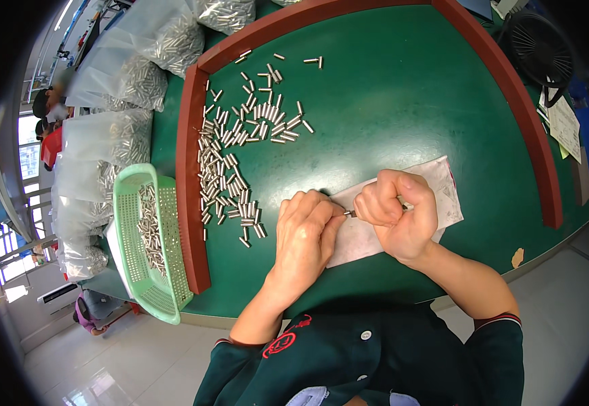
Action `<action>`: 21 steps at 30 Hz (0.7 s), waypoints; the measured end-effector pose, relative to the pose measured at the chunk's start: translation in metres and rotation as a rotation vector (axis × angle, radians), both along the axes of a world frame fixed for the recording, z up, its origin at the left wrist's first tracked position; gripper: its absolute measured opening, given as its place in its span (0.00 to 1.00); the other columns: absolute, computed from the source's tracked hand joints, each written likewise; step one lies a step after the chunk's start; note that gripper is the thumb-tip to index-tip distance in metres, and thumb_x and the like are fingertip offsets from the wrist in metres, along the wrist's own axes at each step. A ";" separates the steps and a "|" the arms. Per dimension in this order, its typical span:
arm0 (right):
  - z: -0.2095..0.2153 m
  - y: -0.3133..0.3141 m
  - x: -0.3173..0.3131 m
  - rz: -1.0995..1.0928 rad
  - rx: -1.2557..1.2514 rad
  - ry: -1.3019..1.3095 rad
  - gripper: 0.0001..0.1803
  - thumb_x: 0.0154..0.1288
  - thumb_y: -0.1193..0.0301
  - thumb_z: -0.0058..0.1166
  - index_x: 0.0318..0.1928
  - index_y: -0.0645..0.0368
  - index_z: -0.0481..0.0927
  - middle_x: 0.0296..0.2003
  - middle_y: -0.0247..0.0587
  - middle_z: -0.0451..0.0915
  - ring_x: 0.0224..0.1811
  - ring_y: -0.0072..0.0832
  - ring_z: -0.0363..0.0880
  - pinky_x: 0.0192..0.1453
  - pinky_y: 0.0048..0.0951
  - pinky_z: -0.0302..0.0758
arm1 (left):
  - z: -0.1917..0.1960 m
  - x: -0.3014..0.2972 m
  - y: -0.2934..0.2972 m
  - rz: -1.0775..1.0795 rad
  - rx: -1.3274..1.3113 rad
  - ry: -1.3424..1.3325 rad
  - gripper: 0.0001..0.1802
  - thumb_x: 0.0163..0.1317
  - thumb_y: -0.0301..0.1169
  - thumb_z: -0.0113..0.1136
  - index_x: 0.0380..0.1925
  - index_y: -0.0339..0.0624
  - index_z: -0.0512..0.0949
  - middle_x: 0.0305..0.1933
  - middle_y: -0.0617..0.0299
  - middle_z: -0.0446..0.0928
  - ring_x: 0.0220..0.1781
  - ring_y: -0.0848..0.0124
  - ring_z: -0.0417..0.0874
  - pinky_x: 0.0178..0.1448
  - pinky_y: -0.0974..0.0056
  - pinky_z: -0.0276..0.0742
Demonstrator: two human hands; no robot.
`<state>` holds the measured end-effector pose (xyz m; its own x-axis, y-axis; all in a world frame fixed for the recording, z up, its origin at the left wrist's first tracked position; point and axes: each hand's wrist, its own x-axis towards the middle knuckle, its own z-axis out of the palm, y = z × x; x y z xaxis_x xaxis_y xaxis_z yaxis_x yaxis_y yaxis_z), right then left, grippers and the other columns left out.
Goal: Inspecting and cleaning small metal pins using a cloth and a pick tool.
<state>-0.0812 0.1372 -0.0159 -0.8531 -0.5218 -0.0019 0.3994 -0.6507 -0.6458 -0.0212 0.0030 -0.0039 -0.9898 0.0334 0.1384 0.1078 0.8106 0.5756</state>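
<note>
One broad green worktable (389, 88), seen from above, spreads across most of the view, edged by red-brown rails (191, 162) on its left, far and right sides. Beyond the left rail stand several clear plastic bags (142, 81) filled with metal pieces. Near them, just outside that rail, a pale green perforated basket (170, 237) holds more. A black fan (538, 47) sits outside the far right corner.

Before the person lies a pale, creased cloth (446, 196), set at a slant. Over it, the left hand (301, 233) and right hand (406, 210) meet almost fingertip to fingertip. The left pinches with bent fingers; the right is curled into a loose fist, thumb bent over.

Scattered inside the left rail are many short, shiny metal cylinders (272, 111), mostly lying on their sides.

Smallest of all, a metal piece (350, 214) shows in the narrow gap between the hands, each closed on one end. Whether it is one part or two joined is hidden. It looks light, rigid and hard to break, but smooth and probably slippery; its round sides, pinched close to each end, seem the surest hold.
</note>
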 end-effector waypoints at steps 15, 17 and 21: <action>0.000 -0.002 -0.001 -0.037 0.017 0.034 0.20 0.60 0.62 0.30 0.12 0.53 0.53 0.07 0.26 0.50 0.11 0.17 0.41 0.17 0.23 0.43 | -0.003 0.002 0.001 0.011 -0.016 0.039 0.06 0.40 0.21 0.62 0.21 0.38 0.75 0.25 0.61 0.72 0.28 0.64 0.71 0.33 0.65 0.62; 0.001 -0.002 -0.001 -0.039 0.021 0.020 0.20 0.60 0.62 0.30 0.12 0.52 0.53 0.07 0.26 0.50 0.11 0.17 0.41 0.17 0.23 0.43 | -0.002 0.002 0.001 0.002 -0.020 0.036 0.06 0.39 0.21 0.62 0.21 0.38 0.75 0.25 0.61 0.72 0.29 0.64 0.71 0.33 0.65 0.62; 0.001 -0.002 -0.003 -0.041 0.015 0.004 0.19 0.59 0.62 0.30 0.12 0.52 0.52 0.07 0.26 0.50 0.11 0.17 0.41 0.18 0.23 0.43 | -0.002 0.002 0.001 0.005 0.001 0.052 0.06 0.39 0.21 0.62 0.20 0.38 0.75 0.25 0.61 0.71 0.29 0.65 0.71 0.33 0.65 0.62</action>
